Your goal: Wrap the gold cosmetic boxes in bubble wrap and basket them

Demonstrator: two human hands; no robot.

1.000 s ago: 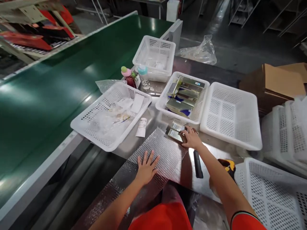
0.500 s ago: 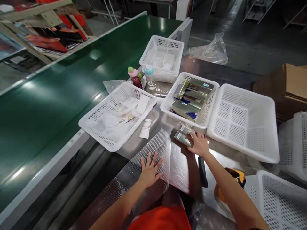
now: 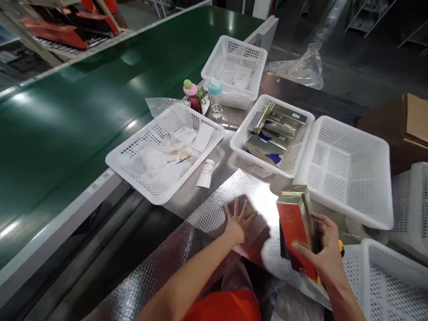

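My left hand [image 3: 239, 226] lies flat with fingers spread on a sheet of clear bubble wrap [image 3: 200, 227], which stretches over the metal table and down its near edge. My right hand [image 3: 327, 249] grips shiny gold boxes [image 3: 296, 227] upright, apparently two held together, thumb on the near face and fingers on the far side. That near face looks red. Behind the boxes, a black handle [image 3: 283, 243] shows only in part. More gold boxes [image 3: 267, 147] lie in a white basket [image 3: 236, 141] beyond my hands.
A white basket [image 3: 160, 198] of plastic bags and papers sits left, beside a printed slip [image 3: 205, 173]. Two drink bottles [image 3: 216, 100] stand behind it. Further baskets [image 3: 354, 209] line the right, near a cardboard box [image 3: 414, 120]. A green conveyor belt [image 3: 83, 116] runs along the left.
My right hand has lifted the gold boxes off the table, bringing them right and nearer. My left hand has slid right and forward, and the bubble wrap now covers more of the table.
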